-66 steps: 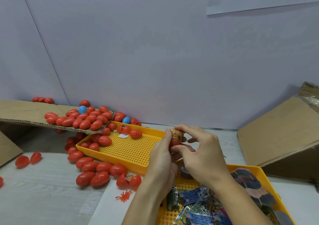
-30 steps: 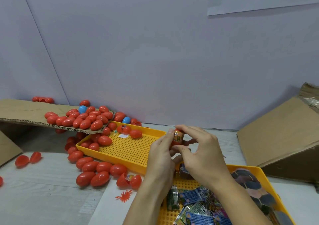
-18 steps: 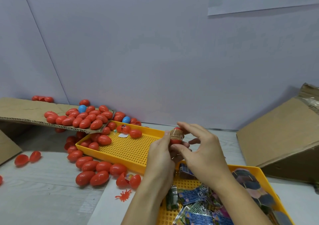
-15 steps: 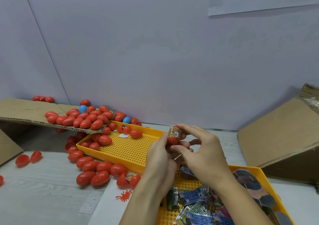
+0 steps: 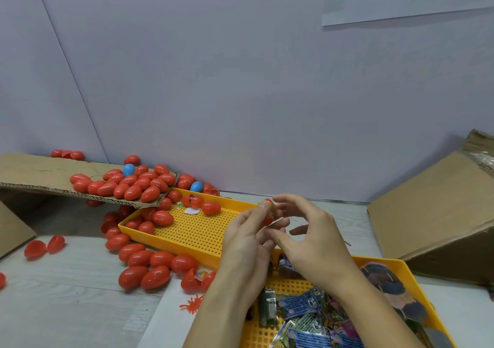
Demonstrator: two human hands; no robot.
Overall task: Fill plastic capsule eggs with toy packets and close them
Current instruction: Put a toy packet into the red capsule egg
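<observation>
My left hand [image 5: 246,240] grips a red capsule egg [image 5: 268,212] with a printed toy packet showing in it, held above the near corner of the far yellow tray [image 5: 192,230]. My right hand [image 5: 315,240] arches over it; its index fingertip is at the egg's top, the thumb hangs apart below and the other fingers are spread. Toy packets [image 5: 302,305] lie in the near yellow tray [image 5: 385,263] under my forearms.
Closed red eggs [image 5: 133,184] and two blue ones pile on a cardboard flap at the left. More eggs [image 5: 149,262] lie on the table beside the far tray. Open halves [image 5: 44,246] sit far left. A cardboard box [image 5: 433,208] leans at the right.
Both hands were pressing the packet into the egg. My right hand's fingers have since spread and its thumb has come off; my left hand still holds the egg, turned slightly.
</observation>
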